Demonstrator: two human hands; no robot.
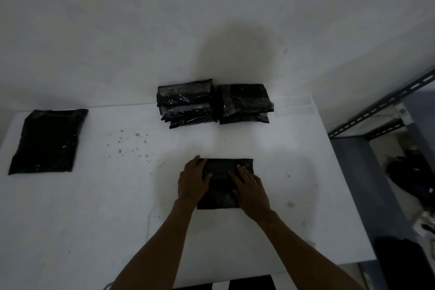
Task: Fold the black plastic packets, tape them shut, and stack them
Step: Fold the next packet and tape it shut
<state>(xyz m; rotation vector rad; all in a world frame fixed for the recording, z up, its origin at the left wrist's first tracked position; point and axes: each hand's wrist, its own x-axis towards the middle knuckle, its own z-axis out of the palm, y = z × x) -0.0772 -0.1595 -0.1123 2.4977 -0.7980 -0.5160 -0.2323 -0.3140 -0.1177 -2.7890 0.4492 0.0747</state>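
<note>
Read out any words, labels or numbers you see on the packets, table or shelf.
No text here can be read.
White tag on the metal shelf: too small and blurred to read.
Front packet, left stack, right stack, flat packet: no print visible.

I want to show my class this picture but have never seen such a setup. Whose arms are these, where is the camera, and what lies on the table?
No machine: a person works bare-handed; the one picture comes from a head-worn camera looking down. The left hand and right hand rest flat on a black packet on the white table; neither grips it. A left pile and a right pile of packets sit by the far wall, and one larger packet lies far left.
</note>
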